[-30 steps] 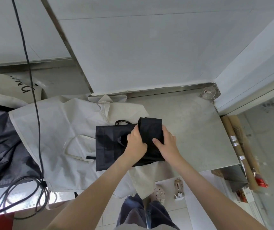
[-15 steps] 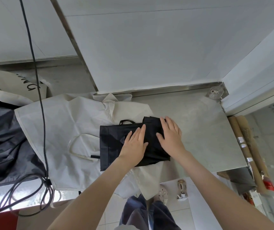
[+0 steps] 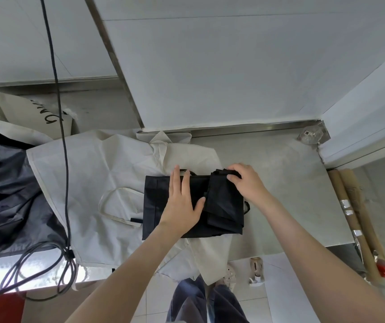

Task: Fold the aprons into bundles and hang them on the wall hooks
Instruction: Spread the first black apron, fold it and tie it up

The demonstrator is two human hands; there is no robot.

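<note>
Your right hand (image 3: 247,183) has slid to the far corner of the folded black fabric apron (image 3: 224,206), fingers (image 3: 232,177) pinching it; your left hand (image 3: 182,206) presses it, fingers straight.

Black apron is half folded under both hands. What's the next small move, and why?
Probably roll the folded part on toward the left hand. The right hand grips its far corner, the left hand presses the apron flat, and the apron's left half lies flat, not yet rolled.
</note>
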